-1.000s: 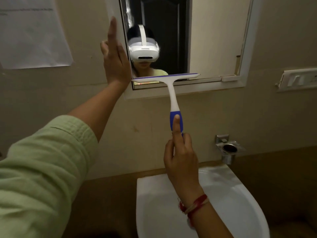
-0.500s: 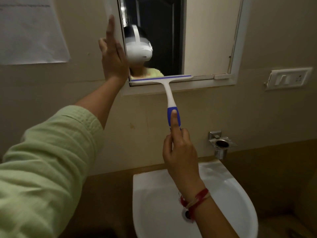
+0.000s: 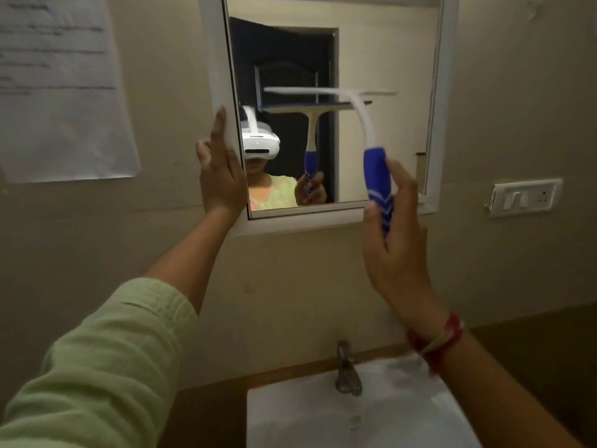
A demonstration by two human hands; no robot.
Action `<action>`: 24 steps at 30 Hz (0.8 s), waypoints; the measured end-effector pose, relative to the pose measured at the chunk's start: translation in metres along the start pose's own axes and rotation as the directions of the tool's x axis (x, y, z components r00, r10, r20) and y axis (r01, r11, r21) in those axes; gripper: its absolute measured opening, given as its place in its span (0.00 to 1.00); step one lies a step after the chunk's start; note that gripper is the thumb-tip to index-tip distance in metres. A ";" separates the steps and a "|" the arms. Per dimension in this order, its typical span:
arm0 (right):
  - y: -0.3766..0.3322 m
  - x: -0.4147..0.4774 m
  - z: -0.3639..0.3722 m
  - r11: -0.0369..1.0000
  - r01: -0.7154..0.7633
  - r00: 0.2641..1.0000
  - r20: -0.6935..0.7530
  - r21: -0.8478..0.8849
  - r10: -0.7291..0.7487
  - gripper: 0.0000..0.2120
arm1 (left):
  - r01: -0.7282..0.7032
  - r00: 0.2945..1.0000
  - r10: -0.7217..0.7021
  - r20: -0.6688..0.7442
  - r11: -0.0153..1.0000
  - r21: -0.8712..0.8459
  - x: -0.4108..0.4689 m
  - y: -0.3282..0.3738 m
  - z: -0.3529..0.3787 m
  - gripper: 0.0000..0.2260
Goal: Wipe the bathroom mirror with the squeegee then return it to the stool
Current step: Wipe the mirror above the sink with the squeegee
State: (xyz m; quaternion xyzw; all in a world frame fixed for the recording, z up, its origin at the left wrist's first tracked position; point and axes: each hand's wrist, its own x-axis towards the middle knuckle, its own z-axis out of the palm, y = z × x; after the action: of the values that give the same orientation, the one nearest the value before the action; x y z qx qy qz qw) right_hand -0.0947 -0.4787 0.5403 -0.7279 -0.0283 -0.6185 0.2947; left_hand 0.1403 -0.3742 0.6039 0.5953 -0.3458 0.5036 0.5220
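- Fingers of my right hand (image 3: 399,253) curl around the blue grip of the one squeegee (image 3: 376,179), thumb on its near side; my left hand (image 3: 221,176) is spread flat, fingers apart, holding nothing, resting on the mirror's white frame (image 3: 216,59) at its left edge.
- One wall (image 3: 517,92), beige, fills the view, with one paper sheet (image 3: 61,92) taped at the left, well apart from the frame.
- One mirror (image 3: 371,59): the squeegee's blade lies level across its middle, blurred, with clear glass above it and below it down to the bottom edge.
- One white basin (image 3: 371,415) sits below, well under my hands, with one tap (image 3: 347,370) at its back rim.
- One switch plate (image 3: 525,197) sits right of the frame, near its lower corner.
- One red thread band (image 3: 436,341) circles my right wrist.
- Half a second ago the blade lay on the frame's bottom edge; now it is up at mid-glass, and my left hand has stayed on the left edge.
- Stool: not in view.
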 end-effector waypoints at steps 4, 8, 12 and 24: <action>0.002 0.060 -0.011 0.982 0.145 0.988 -0.024 -0.123 -0.149 0.21 | -0.012 1.000 0.012 0.014 1.000 -0.004 0.000 -0.001 -0.002 0.21; 0.001 0.113 -0.020 0.959 0.220 0.970 -0.066 -0.181 -0.235 0.20 | 0.066 0.997 -0.065 0.047 0.998 -0.020 0.001 0.001 -0.003 0.21; -0.001 0.160 -0.023 0.937 0.266 0.950 -0.100 -0.227 -0.294 0.22 | 0.060 0.997 -0.058 0.052 0.998 -0.027 -0.001 0.004 -0.004 0.20; 0.006 0.237 -0.009 0.929 0.281 0.934 -0.156 -0.242 -0.323 0.23 | 0.100 0.993 -0.099 0.057 0.995 -0.015 -0.003 0.007 -0.005 0.21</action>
State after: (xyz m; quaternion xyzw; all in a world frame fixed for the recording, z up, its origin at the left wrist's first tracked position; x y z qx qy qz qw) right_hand -0.0450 -0.5645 0.7554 -0.6791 -0.0442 -0.7235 0.1162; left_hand 0.1318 -0.3709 0.6032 0.6210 -0.3348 0.4568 0.5419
